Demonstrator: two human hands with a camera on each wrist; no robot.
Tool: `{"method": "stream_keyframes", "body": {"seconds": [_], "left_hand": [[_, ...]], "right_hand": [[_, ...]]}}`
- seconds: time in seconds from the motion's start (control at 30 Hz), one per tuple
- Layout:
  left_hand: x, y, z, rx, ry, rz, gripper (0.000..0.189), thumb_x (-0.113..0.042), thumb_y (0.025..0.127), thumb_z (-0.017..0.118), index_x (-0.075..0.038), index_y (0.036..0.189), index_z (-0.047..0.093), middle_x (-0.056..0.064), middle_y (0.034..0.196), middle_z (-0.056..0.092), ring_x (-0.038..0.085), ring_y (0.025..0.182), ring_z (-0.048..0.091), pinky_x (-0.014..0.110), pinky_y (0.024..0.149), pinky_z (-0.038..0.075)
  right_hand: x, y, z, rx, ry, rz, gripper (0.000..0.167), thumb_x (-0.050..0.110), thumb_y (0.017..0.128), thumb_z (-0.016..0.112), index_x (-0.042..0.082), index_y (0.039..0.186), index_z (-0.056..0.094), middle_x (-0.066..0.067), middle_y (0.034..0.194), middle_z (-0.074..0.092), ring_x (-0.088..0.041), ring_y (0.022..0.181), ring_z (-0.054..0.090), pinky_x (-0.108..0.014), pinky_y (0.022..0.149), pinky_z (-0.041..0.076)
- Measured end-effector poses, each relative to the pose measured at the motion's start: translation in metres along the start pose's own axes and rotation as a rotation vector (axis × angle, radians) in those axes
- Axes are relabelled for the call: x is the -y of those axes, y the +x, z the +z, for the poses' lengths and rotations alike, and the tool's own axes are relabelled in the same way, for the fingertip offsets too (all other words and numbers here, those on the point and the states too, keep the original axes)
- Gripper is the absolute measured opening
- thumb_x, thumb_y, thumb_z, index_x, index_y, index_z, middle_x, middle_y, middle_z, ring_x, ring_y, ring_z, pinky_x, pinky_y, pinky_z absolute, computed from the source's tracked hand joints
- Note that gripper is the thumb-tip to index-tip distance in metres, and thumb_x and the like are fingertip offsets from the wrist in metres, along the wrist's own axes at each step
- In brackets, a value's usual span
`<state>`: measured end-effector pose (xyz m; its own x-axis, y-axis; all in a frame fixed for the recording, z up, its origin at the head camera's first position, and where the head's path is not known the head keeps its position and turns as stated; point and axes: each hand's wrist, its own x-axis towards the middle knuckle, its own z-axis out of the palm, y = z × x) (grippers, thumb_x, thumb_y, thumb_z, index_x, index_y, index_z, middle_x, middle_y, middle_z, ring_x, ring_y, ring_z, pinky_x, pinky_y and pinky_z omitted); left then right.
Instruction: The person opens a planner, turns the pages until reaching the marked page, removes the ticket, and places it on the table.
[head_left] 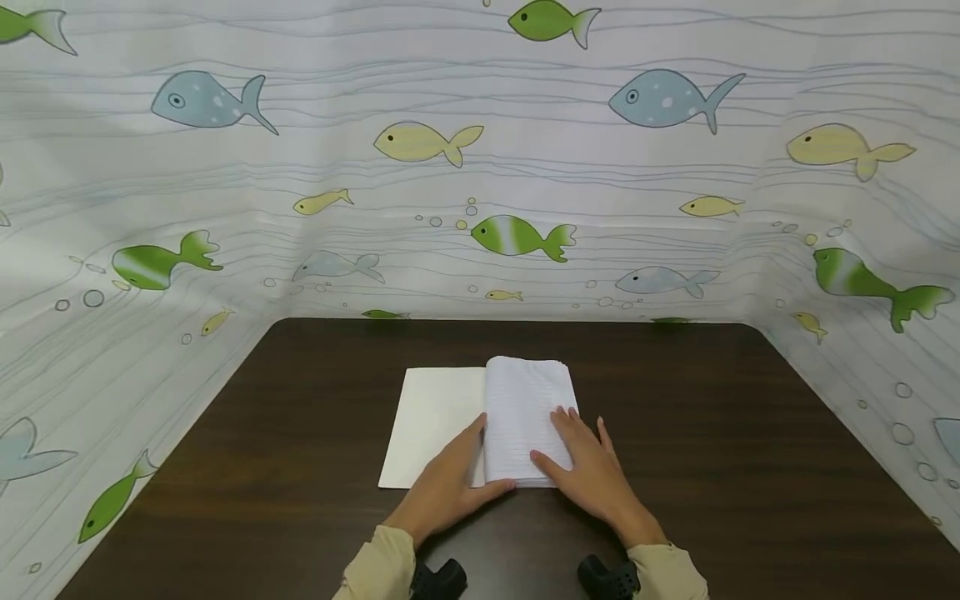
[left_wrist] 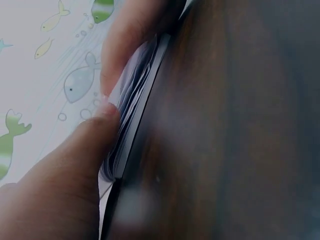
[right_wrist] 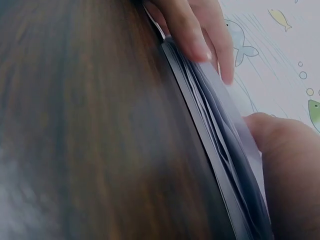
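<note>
Fish-print backdrop [head_left: 480, 167] wraps the left, back and right sides of a dark wood table [head_left: 712, 467].

Open notebook [head_left: 480, 425] lies flat near the table's middle, just in front of the person. Its left side is a plain white inside cover or blank page [head_left: 431, 425], flat on the tabletop. Its right side is a stack of lined pages [head_left: 525, 417], bulging up a bit at the spine and top edge.

Left hand [head_left: 446, 487] sits at the notebook's lower edge, approx at the spine. Palm is down on the white left page, and the thumb reaches to the near edge of the lined stack. In the left wrist view the thumb [left_wrist: 90, 145] and a finger [left_wrist: 127, 45] press against the page edges, pages fanned slightly between them. Fingers look mostly straight, touching rather than wrapped round.

Right hand [head_left: 592, 471] lies palm down w/ fingers spread and straight on the lined pages' lower right part, pressing them flat. The right wrist view shows fingertips [right_wrist: 192, 37] over the stack's edge, cover [right_wrist: 200, 130] flat on the table below.

Both beige sleeves [head_left: 378, 567] show at the bottom edge, along w/ black wrist mounts [head_left: 442, 579].
</note>
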<state>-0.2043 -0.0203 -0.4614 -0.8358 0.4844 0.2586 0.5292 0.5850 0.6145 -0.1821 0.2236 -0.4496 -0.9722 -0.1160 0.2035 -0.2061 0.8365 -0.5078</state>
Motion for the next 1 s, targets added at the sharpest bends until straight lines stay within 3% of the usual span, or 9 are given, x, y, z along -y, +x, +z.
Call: {"method": "stream_keyframes", "body": {"seconds": [0.27,0.4,0.53,0.7,0.83,0.93,1.0], "left_hand": [[0.001,-0.006,0.001,0.003,-0.049,-0.028,0.094,-0.062,0.09,0.072,-0.008,0.159,0.037,0.008,0.157,0.048,0.023,0.142,0.049,0.05,0.114,0.043],[0.004,-0.007,-0.004,-0.038,-0.075,0.006,0.084,-0.04,0.092,0.079,-0.008,0.157,0.038,0.007,0.156,0.048,0.021,0.14,0.05,0.048,0.113,0.044],[0.004,-0.01,-0.006,-0.075,-0.105,0.059,0.078,-0.019,0.091,0.077,-0.005,0.157,0.038,0.01,0.156,0.048,0.021,0.142,0.047,0.048,0.115,0.042],[0.005,-0.015,-0.005,-0.132,-0.107,0.092,0.074,-0.009,0.091,0.071,-0.002,0.157,0.036,0.014,0.154,0.048,0.023,0.143,0.046,0.051,0.115,0.041],[0.003,-0.013,-0.003,-0.164,-0.155,0.077,0.075,-0.007,0.094,0.067,-0.001,0.159,0.029,0.017,0.157,0.043,0.026,0.144,0.046,0.053,0.114,0.041],[0.001,-0.009,-0.002,-0.225,-0.203,0.05,0.072,-0.008,0.099,0.064,0.001,0.159,0.025,0.02,0.157,0.041,0.03,0.143,0.048,0.053,0.113,0.042],[0.001,-0.005,-0.002,-0.315,-0.204,0.029,0.071,-0.009,0.1,0.063,0.002,0.159,0.025,0.021,0.156,0.041,0.033,0.138,0.051,0.053,0.111,0.044]], "right_hand": [[-0.004,-0.007,0.0,-0.065,0.093,-0.01,0.061,0.043,0.102,0.062,0.003,0.148,0.056,-0.016,0.155,0.05,-0.036,0.15,0.038,-0.065,0.124,0.007],[-0.001,-0.005,0.003,-0.137,0.167,-0.022,0.05,0.035,0.106,0.058,0.004,0.145,0.059,-0.017,0.15,0.055,-0.037,0.145,0.045,-0.063,0.124,0.013],[0.002,-0.004,0.004,-0.156,0.216,0.017,0.046,0.032,0.108,0.053,0.005,0.145,0.058,-0.017,0.15,0.056,-0.039,0.144,0.045,-0.061,0.124,0.017],[0.002,-0.004,0.007,-0.176,0.284,0.04,0.048,0.031,0.112,0.045,0.004,0.15,0.052,-0.019,0.151,0.053,-0.041,0.144,0.043,-0.061,0.12,0.028],[-0.001,-0.003,0.006,-0.223,0.277,0.011,0.046,0.024,0.112,0.045,-0.001,0.15,0.05,-0.02,0.146,0.058,-0.04,0.141,0.048,-0.061,0.119,0.03],[-0.002,-0.002,0.004,-0.215,0.216,-0.033,0.043,0.018,0.107,0.054,-0.003,0.144,0.056,-0.019,0.143,0.061,-0.039,0.14,0.05,-0.061,0.121,0.025],[-0.003,-0.001,0.003,-0.201,0.173,-0.059,0.04,0.015,0.103,0.06,-0.002,0.139,0.062,-0.018,0.142,0.062,-0.038,0.139,0.052,-0.062,0.12,0.026]]}}
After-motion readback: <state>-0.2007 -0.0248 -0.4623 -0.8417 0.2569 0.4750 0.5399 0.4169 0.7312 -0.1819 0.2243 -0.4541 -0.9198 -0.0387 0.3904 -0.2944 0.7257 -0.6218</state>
